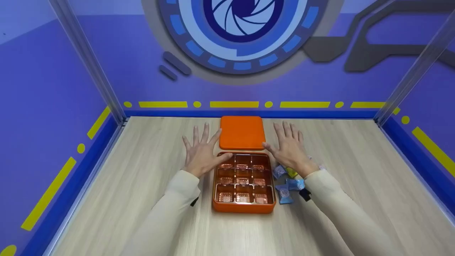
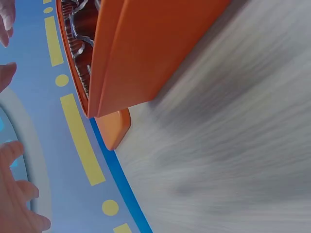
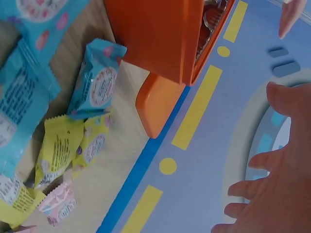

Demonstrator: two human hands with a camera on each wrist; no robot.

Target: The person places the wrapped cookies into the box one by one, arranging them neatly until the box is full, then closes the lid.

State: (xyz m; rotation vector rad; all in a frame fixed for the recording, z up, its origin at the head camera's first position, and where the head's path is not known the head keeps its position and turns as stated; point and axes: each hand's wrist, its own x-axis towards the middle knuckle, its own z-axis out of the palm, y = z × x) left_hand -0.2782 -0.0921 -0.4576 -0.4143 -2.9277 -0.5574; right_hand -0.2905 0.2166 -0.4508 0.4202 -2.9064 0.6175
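An orange box [image 1: 244,208] stands on the table, its clear plastic insert divided into several square compartments with nothing in them. Behind it lies a flat orange lid [image 1: 242,132]. My left hand [image 1: 202,153] hovers at the box's left rear corner, fingers spread and holding nothing. On the other side, my right hand [image 1: 289,151] is raised with spread fingers, also holding nothing. Small wrapped candies lie to the right of the box, partly hidden by my right arm; the right wrist view shows a blue candy [image 3: 97,80], a yellow candy [image 3: 58,148] and a pink candy [image 3: 59,201].
The wood-grain table [image 1: 142,213] is enclosed by blue printed panels [image 1: 160,89] at the back and sides. Metal posts [image 1: 89,60] rise at the rear corners. Dark straps show below both sleeves.
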